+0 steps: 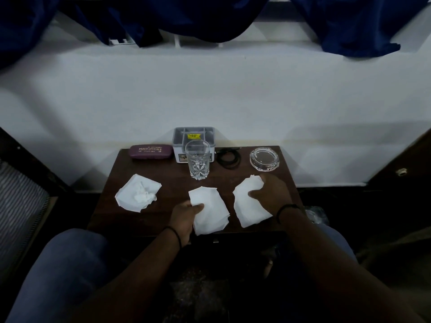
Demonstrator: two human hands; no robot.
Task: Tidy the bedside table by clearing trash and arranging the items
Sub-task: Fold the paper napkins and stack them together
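Three white tissues lie on the dark wooden bedside table [163,180]. The left tissue [137,195] is crumpled in its middle and nothing touches it. My left hand [184,217] grips the near-left edge of the middle tissue [210,213], thumb on top. Over the right tissue [249,206] lies my right hand [270,194], its fingers curled around the far right edge. A cut-glass tumbler [197,159] stands upright behind the middle tissue.
Along the back edge sit a maroon spectacle case [151,151], a grey divided box [193,142] behind the tumbler, a coiled black cable [228,158] and a glass ashtray [264,159]. White wall behind, blue curtains above. My knees flank the table's front.
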